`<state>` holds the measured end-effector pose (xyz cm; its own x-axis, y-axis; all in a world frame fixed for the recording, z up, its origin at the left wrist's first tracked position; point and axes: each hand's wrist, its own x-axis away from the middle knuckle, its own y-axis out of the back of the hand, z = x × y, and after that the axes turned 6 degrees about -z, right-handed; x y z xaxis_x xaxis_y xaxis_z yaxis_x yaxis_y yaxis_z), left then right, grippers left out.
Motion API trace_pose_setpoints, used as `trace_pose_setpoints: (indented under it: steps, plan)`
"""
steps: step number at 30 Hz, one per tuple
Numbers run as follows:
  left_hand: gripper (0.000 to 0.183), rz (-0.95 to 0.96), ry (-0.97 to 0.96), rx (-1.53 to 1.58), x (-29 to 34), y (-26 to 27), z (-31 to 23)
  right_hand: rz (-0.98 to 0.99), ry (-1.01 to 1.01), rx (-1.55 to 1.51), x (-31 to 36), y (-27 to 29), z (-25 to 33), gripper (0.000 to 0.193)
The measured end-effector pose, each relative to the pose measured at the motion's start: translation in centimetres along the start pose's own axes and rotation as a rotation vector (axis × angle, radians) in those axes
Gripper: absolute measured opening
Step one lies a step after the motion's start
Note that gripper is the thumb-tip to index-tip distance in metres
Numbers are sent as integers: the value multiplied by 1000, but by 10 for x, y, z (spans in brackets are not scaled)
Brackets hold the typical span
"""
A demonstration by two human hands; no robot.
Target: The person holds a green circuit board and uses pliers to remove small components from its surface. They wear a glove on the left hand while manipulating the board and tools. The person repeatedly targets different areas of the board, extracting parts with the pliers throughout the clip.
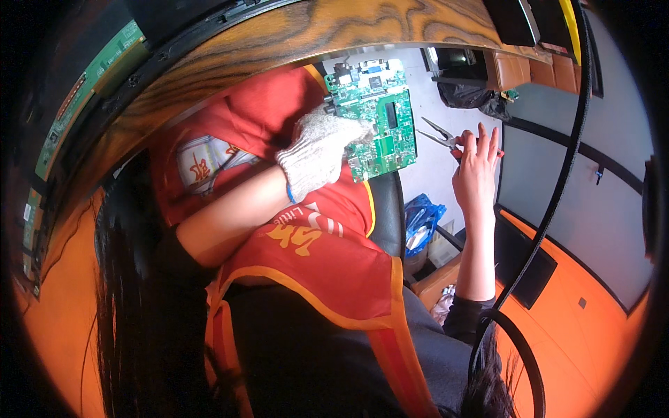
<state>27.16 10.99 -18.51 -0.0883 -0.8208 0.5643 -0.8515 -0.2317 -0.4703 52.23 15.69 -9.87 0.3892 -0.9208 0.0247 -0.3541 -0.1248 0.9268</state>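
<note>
My left hand [317,150], in a whitish knitted glove, grips a green circuit board [380,115] by its left side. The board is tilted up over my lap, below the table edge, with several connectors along its top and left rims. To the right of the board, my bare right hand [477,164] holds a pair of pliers [440,134] with red handles. Their slim jaws stand apart and point left toward the board, with a gap between. A red apron [334,265] with yellow trim covers my front and lap.
A wood-grained table [390,24] crosses the top. At the left lies a long green circuit strip [90,83] in a dark frame. A black cable [557,188] hangs down the right side. Lower down are a blue plastic bag [421,212] and a black bag [463,95].
</note>
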Motion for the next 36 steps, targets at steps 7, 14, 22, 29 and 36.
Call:
trace_pose_setpoints:
  steps: [7,14,22,29,36]
  plan:
    - [16,-15,74,98,10,-7,4,-34,-24,-265,2,26,-9,44]
    - [15,-48,111,291,18,-3,-19,-68,-183,-286,-9,5,3,31]
    - [16,-31,91,309,22,10,-13,-29,-477,-456,-13,24,9,27]
    - [19,-101,-321,-61,0,31,-10,75,-88,-556,21,49,11,43]
    - [35,-154,-754,-707,-6,64,-10,490,-33,-1337,40,31,60,15]
